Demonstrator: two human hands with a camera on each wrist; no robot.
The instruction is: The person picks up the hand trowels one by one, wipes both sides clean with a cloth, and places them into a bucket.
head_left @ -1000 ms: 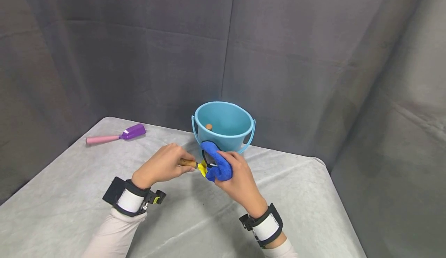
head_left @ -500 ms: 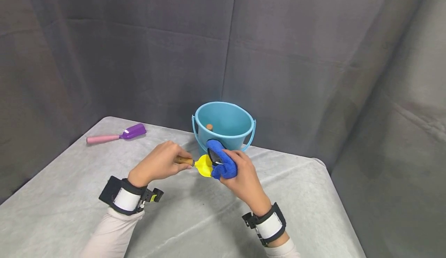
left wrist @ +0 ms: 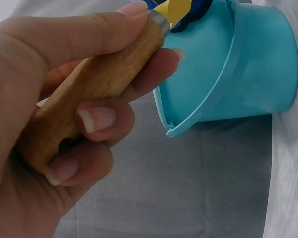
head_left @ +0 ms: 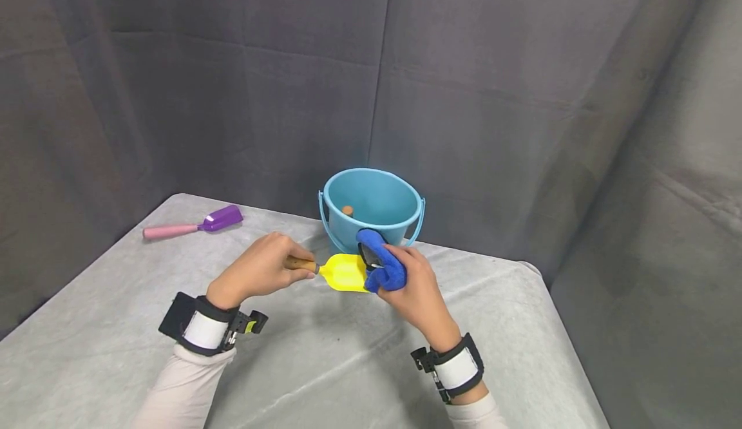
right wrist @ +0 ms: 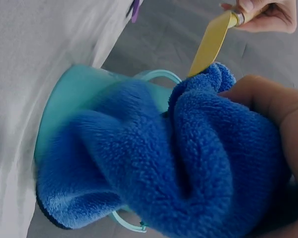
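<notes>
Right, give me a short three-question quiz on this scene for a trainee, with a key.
1. True or false: the left hand grips the yellow scoop by its wooden handle.
2. What does the right hand hold against the scoop's blade?
A. a sponge
B. a blue cloth
C. a brush
3. Fill in: the purple scoop lies on the table to the ___ of the blue bucket, in the head view.

Key: 1 true; 2 B; 3 left.
</notes>
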